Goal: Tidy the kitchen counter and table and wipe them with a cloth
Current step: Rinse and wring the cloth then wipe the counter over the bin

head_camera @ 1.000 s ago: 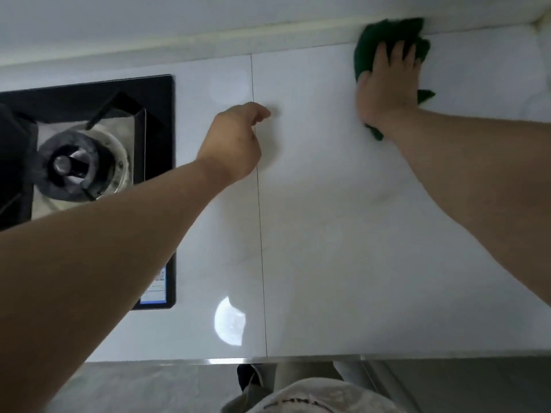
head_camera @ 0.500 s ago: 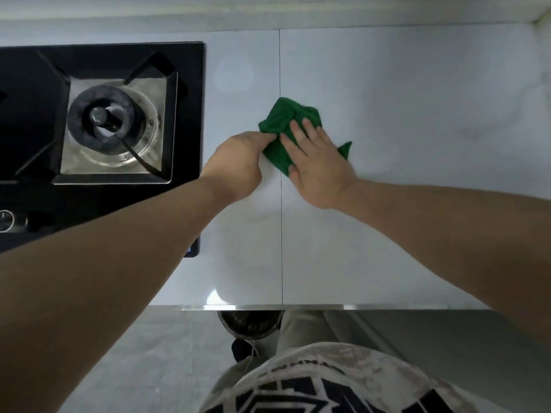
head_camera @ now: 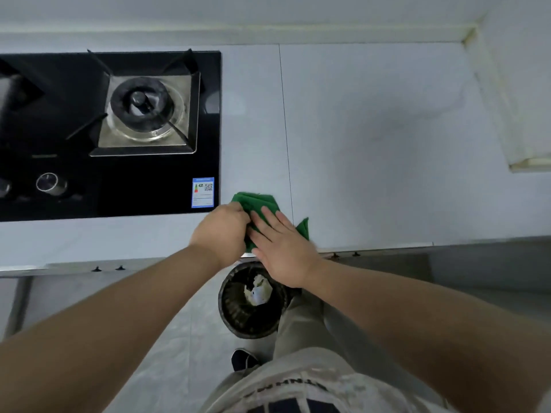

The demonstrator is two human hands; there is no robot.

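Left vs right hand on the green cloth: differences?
The left hand is curled, gripping the green cloth's edge; the right hand lies flat, fingers straight, pressing on it. The left hand is nearer the gas stove; the right hand, the counter seam. Both touch the cloth.

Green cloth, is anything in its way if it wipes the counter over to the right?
Nothing visible. The green cloth sits at the front edge of the counter, under the flat right hand, with the left hand curled against it. Rightward, the counter shows only bare surface up to the side wall.
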